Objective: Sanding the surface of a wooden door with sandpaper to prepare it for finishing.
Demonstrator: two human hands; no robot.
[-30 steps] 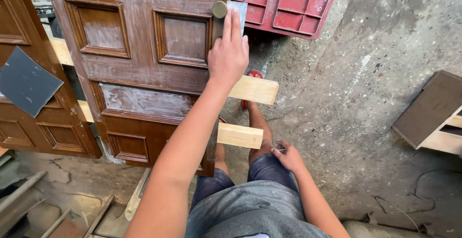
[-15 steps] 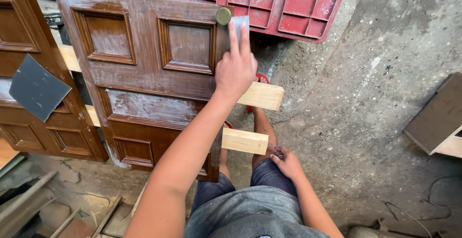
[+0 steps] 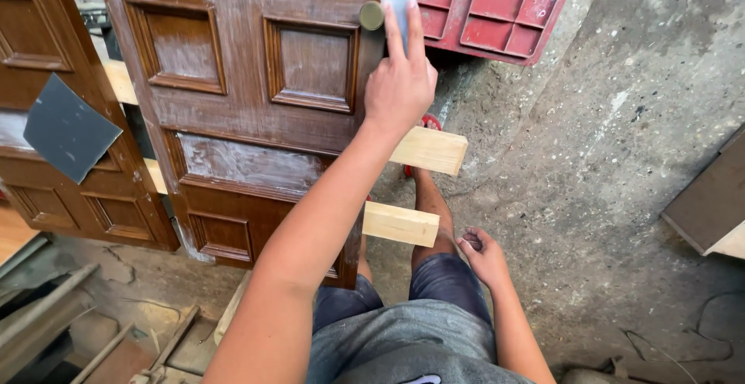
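The left hand [image 3: 401,81] reaches far forward on a straight arm, palm down, two fingers [image 3: 394,34] extended flat and pressing. The right hand [image 3: 485,256] hangs low beside the right thigh, loosely curled, holding nothing.

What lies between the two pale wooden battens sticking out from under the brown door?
In the head view, between the upper batten and lower batten, the person's bare leg crosses over concrete floor.
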